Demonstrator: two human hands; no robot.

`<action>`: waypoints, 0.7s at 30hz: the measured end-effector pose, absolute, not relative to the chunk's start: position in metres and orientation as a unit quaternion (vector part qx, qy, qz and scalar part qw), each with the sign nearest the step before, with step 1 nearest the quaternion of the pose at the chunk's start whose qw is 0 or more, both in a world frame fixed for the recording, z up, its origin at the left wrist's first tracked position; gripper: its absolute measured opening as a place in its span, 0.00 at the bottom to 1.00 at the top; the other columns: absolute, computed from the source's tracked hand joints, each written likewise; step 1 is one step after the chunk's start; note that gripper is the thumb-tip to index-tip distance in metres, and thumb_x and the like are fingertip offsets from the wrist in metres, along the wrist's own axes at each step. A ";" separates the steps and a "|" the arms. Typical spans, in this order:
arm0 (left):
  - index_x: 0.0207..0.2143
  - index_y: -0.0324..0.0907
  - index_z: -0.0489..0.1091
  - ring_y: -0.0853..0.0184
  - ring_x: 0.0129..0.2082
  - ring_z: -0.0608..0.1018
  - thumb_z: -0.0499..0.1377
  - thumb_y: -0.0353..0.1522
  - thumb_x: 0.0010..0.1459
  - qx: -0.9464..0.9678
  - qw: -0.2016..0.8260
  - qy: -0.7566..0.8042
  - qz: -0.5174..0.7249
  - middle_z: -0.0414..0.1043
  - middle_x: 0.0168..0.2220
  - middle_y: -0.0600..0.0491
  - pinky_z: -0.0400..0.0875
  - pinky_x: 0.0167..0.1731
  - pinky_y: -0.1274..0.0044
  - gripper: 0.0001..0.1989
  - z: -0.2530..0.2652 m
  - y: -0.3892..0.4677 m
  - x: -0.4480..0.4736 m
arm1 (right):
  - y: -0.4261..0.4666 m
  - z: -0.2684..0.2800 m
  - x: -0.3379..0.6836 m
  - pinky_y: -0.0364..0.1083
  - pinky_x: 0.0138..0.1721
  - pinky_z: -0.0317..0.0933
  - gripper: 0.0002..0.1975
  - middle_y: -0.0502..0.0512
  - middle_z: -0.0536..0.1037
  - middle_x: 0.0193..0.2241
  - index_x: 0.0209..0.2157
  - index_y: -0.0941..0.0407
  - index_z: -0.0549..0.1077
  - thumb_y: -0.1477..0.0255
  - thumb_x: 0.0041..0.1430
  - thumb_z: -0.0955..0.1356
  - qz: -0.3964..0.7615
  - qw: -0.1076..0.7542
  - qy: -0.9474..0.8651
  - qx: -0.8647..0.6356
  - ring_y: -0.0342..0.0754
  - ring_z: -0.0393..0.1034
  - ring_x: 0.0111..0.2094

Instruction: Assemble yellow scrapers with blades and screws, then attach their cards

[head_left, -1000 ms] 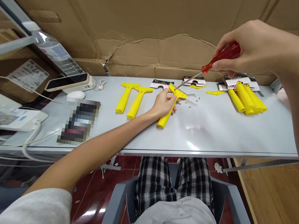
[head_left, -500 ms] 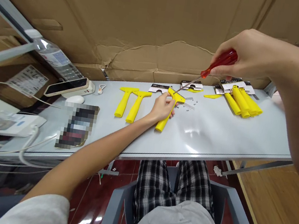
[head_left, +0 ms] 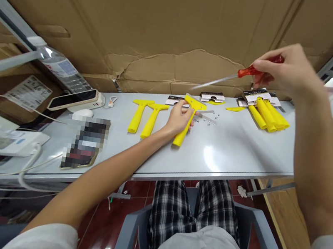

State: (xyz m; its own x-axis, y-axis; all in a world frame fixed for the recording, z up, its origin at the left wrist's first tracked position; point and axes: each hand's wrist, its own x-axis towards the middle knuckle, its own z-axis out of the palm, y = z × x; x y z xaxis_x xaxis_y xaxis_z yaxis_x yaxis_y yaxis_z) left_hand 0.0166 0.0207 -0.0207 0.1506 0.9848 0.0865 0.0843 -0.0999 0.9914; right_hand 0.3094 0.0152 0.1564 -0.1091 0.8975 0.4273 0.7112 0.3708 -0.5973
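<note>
- Open tabletop (head_left: 241, 149) is seen right of centre, bounded by the front edge (head_left: 209, 175) below and cardboard (head_left: 182, 22) above.
- At centre, the yellow scraper (head_left: 180, 137) is clasped near its head by the left hand (head_left: 178, 119).
- Upper right, the red screwdriver (head_left: 247, 71) is clamped in the right hand (head_left: 284, 69).

Cardboard wall (head_left: 171, 16), pale table (head_left: 245, 147), red tiled floor (head_left: 105, 228)

The left arm (head_left: 111, 170) reaches forward and inward, low and nearly straight, its left hand (head_left: 179, 118) curled in a closed grip with the back turned upward. The right arm (head_left: 323, 153) is raised, forearm slanting steeply up to a sharply bent wrist (head_left: 313, 86); the right hand (head_left: 278, 70), higher than the left and well apart, points inward, thumb and fingers clasped
</note>
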 end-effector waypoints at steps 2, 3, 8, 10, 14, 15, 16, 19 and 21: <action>0.49 0.46 0.63 0.74 0.18 0.75 0.58 0.29 0.67 0.559 0.494 0.464 0.479 0.84 0.42 0.52 0.70 0.18 0.80 0.10 -0.017 0.021 0.016 | 0.033 0.126 0.322 0.43 0.24 0.65 0.15 0.57 0.80 0.25 0.38 0.64 0.82 0.63 0.62 0.78 0.282 0.485 -0.657 -0.504 0.45 0.77 0.24; 0.49 0.46 0.63 0.74 0.18 0.74 0.58 0.29 0.67 0.547 0.497 0.467 0.485 0.84 0.41 0.53 0.70 0.18 0.80 0.10 -0.016 0.021 0.015 | 0.041 0.110 0.326 0.42 0.24 0.64 0.16 0.58 0.81 0.27 0.38 0.63 0.81 0.63 0.60 0.79 0.359 0.511 -0.626 -0.467 0.46 0.78 0.27; 0.47 0.47 0.61 0.73 0.17 0.74 0.58 0.31 0.67 0.514 0.509 0.481 0.496 0.82 0.37 0.56 0.68 0.17 0.79 0.09 -0.009 0.023 0.012 | 0.071 0.037 0.332 0.44 0.31 0.73 0.24 0.58 0.85 0.41 0.43 0.57 0.77 0.67 0.46 0.83 0.502 0.504 -0.560 -0.425 0.50 0.83 0.38; 0.47 0.47 0.62 0.72 0.17 0.73 0.58 0.30 0.68 0.504 0.512 0.490 0.493 0.80 0.35 0.56 0.68 0.17 0.79 0.08 -0.007 0.023 0.011 | 0.075 0.017 0.332 0.44 0.32 0.74 0.25 0.56 0.84 0.37 0.38 0.57 0.75 0.72 0.38 0.84 0.527 0.494 -0.552 -0.417 0.50 0.83 0.36; 0.46 0.45 0.63 0.73 0.17 0.73 0.56 0.28 0.67 0.481 0.516 0.508 0.494 0.80 0.35 0.56 0.68 0.17 0.79 0.07 -0.003 0.024 0.010 | 0.075 -0.005 0.332 0.46 0.35 0.77 0.27 0.58 0.83 0.33 0.32 0.59 0.72 0.70 0.34 0.86 0.554 0.453 -0.567 -0.407 0.49 0.82 0.34; 0.46 0.45 0.64 0.74 0.17 0.73 0.56 0.28 0.67 0.476 0.516 0.510 0.497 0.80 0.35 0.56 0.68 0.17 0.79 0.07 -0.003 0.024 0.010 | 0.074 -0.007 0.332 0.46 0.36 0.77 0.27 0.58 0.84 0.34 0.31 0.59 0.71 0.69 0.34 0.86 0.553 0.446 -0.574 -0.407 0.49 0.82 0.34; 0.46 0.45 0.64 0.74 0.17 0.73 0.57 0.28 0.67 0.471 0.517 0.511 0.500 0.80 0.35 0.56 0.67 0.17 0.79 0.07 -0.002 0.025 0.010 | 0.073 -0.008 0.330 0.47 0.37 0.77 0.28 0.58 0.84 0.36 0.29 0.59 0.70 0.68 0.33 0.86 0.544 0.436 -0.585 -0.414 0.48 0.82 0.34; 0.45 0.45 0.64 0.73 0.17 0.73 0.58 0.28 0.67 0.462 0.522 0.508 0.507 0.79 0.34 0.57 0.68 0.16 0.79 0.06 -0.002 0.026 0.011 | 0.067 -0.008 0.318 0.44 0.37 0.74 0.23 0.58 0.84 0.39 0.29 0.59 0.73 0.69 0.36 0.85 0.466 0.364 -0.663 -0.459 0.46 0.80 0.37; 0.44 0.45 0.64 0.73 0.17 0.73 0.58 0.28 0.67 0.459 0.527 0.505 0.507 0.80 0.34 0.57 0.68 0.17 0.79 0.06 -0.002 0.025 0.011 | 0.062 -0.005 0.307 0.43 0.37 0.71 0.19 0.56 0.83 0.37 0.35 0.58 0.78 0.71 0.40 0.82 0.390 0.300 -0.731 -0.474 0.46 0.79 0.39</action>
